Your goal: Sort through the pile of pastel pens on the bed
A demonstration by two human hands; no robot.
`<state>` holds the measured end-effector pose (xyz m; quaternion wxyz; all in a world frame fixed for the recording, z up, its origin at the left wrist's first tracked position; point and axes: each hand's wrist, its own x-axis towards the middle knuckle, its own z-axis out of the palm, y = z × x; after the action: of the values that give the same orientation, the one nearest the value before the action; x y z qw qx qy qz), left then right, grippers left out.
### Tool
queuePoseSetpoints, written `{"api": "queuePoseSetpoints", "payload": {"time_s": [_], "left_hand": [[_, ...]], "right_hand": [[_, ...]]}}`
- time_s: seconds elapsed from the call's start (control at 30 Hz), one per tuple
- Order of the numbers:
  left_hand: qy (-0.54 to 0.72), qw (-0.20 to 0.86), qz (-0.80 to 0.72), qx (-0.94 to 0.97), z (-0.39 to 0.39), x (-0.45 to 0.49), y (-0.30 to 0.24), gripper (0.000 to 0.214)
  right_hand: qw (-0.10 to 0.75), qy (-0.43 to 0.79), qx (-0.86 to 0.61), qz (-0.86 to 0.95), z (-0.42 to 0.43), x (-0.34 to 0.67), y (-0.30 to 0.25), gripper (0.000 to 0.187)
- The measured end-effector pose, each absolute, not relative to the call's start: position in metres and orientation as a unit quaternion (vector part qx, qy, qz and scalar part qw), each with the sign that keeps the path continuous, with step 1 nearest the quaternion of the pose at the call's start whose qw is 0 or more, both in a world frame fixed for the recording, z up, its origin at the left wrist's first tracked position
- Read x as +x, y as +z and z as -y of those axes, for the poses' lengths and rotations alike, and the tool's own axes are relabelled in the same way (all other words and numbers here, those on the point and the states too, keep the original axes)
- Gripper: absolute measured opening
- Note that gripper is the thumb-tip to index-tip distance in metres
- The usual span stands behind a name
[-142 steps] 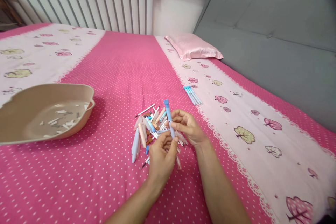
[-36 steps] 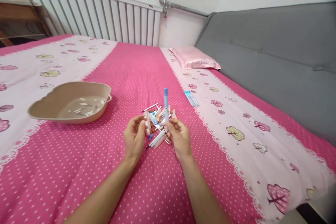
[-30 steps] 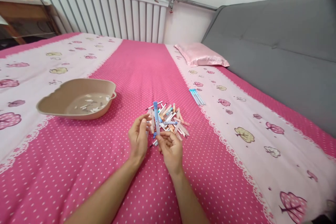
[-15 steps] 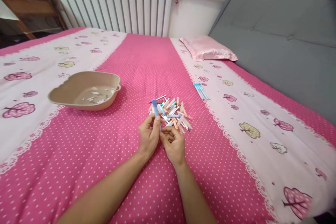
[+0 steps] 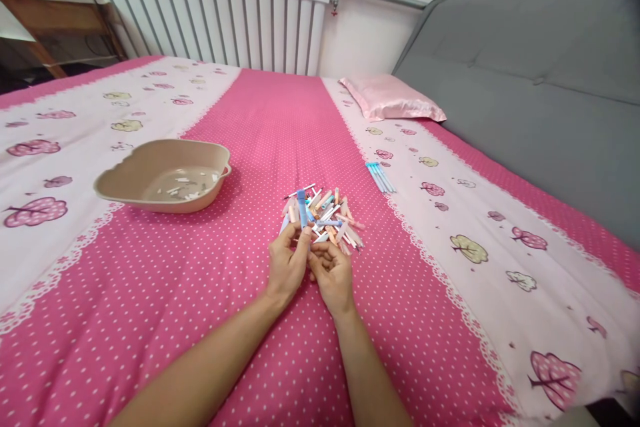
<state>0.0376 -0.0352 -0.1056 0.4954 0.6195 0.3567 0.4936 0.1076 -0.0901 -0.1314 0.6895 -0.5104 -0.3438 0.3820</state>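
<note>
My left hand [image 5: 287, 265] and my right hand [image 5: 331, 273] are pressed together over the pink dotted bedspread, both closed around a light blue pen [image 5: 302, 208] that stands nearly upright, its cap end up. Just beyond my fingers lies a pile of pen parts [image 5: 330, 220]: several pastel barrels, caps and thin refills in a jumble. Both forearms reach in from the bottom edge.
A beige scalloped basin [image 5: 125, 173] with small white bits inside sits to the left. A small bundle of blue pens [image 5: 380, 176] lies to the right of the pile. A pink pillow [image 5: 391, 97], a grey headboard [image 5: 525, 80] and a white radiator [image 5: 210, 20] border the bed.
My hands have come together on the blue pen; earlier the left hand was apart and the right held the pen alone. The view has shifted slightly.
</note>
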Motion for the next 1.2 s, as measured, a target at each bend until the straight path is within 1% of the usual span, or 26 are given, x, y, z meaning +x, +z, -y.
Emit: {"api": "queuePoseSetpoints", "payload": {"time_s": [0.3,0.5,0.8,1.2], "left_hand": [[0.464,0.494,-0.374,0.633,0.0355,0.0373,-0.1059,0.021],[0.449,0.516,-0.377,0.624,0.0368,0.0387,-0.1033,0.018],[0.453,0.540,-0.376,0.602,0.0365,0.0395,-0.1036,0.020],[0.460,0.529,-0.374,0.606,0.0338,0.0402,-0.1055,0.019]], "right_hand": [[0.701,0.404,-0.487,0.328,0.0894,0.1087,-0.1341,0.024],[0.707,0.405,-0.483,0.322,0.0888,0.1090,-0.1358,0.024],[0.703,0.397,-0.489,0.330,0.0881,0.1105,-0.1335,0.023],[0.693,0.385,-0.503,0.345,0.0876,0.1107,-0.1312,0.022]]}}
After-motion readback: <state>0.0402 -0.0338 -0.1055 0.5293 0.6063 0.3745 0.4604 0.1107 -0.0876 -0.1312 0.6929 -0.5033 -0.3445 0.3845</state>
